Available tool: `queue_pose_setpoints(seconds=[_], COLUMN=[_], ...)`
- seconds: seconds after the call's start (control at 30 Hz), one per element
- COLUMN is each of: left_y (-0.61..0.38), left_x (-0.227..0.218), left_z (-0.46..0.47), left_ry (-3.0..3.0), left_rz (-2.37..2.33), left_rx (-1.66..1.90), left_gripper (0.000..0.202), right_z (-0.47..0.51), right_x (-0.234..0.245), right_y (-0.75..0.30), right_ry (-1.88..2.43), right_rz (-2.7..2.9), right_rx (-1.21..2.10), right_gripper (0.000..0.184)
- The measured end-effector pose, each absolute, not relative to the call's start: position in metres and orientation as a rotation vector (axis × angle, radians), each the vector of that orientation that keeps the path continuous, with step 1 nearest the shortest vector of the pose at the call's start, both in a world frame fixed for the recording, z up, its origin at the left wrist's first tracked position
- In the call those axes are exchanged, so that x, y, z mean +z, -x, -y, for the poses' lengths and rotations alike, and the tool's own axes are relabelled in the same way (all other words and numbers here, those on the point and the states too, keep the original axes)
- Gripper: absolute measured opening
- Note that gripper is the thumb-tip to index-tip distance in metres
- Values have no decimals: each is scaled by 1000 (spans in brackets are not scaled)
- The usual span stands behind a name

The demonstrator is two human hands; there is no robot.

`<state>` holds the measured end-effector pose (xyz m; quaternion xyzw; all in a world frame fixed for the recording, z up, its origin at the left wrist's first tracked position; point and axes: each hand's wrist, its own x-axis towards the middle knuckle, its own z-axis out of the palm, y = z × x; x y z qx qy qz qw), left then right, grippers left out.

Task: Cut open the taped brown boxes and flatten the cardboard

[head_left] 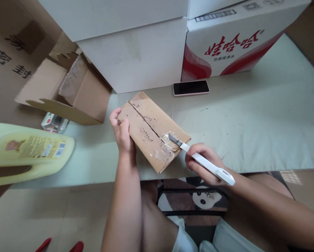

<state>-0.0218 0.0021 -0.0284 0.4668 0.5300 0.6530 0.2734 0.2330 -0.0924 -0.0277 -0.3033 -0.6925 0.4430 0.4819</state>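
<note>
A small brown cardboard box (pixel 157 120) lies tilted near the table's front edge, with a dark seam along its top face. My left hand (pixel 123 134) grips its left end, thumb on top. In my right hand (pixel 205 162) is a white utility knife (pixel 211 166), its blade extended. The blade lies over the clear tape (pixel 165 144) at the box's near right end; whether it cuts into the tape I cannot tell. Torn, scuffed marks run beside the seam.
A phone (pixel 191 88) lies before the white carton with red lettering (pixel 233 52) and a plain white box (pixel 136 56). An opened cardboard box (pixel 90 92) stands at left, a small clear package (pixel 54 122) beside it. A yellow-green bottle (pixel 54 154) is at the left edge.
</note>
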Motion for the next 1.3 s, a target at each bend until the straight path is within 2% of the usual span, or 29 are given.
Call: queue_pose_setpoints(seconds=[0.6,1.3], left_y=[23,23], left_x=[-31,-28], left_z=[-3,-2], left_ry=[-1271,-1249], left_rz=[-1435,-1417], left_rx=[1759,1735], left_gripper=[47,49], right_z=[86,92], right_x=[-22,-23], right_y=[-231,-224], right_ry=[709,742], right_rz=[1752,1532], right_rx=[940,999], right_gripper=[27,19])
